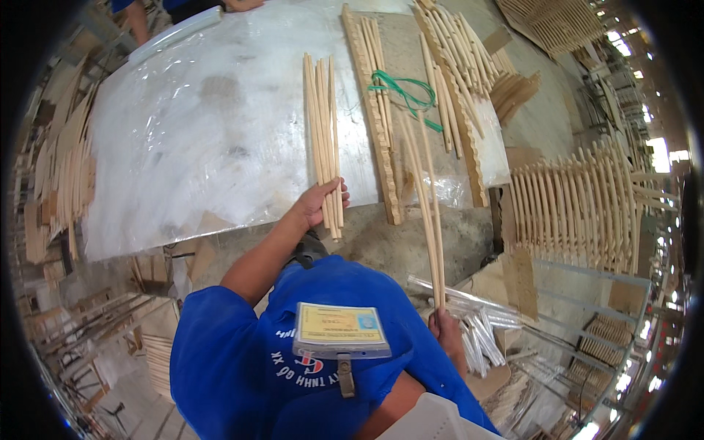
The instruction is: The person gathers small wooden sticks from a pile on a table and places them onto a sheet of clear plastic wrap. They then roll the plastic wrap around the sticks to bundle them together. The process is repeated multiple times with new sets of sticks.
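Note:
My left hand (pixel 323 201) is closed round a bundle of several thin wooden sticks (pixel 320 121) near their lower ends. These sticks lie pointing away from me over the near edge of a table covered with clear plastic film (pixel 198 154). Low on the right, my right hand (pixel 446 334) grips the near ends of two longer, slightly bowed wooden sticks (pixel 430 220). Their far ends reach up between two notched wooden rails (pixel 375 117). A loop of green strap (pixel 402 89) lies across the nearer rail and some sticks beside it.
More loose sticks (pixel 458 51) rest along the right rail. A large stack of sticks (pixel 572 209) stands right of the table. Clear plastic-wrapped pieces (pixel 480 341) lie beside my right hand. At the far left edge, another person's hand (pixel 243 4) is near a plastic roll (pixel 176 34).

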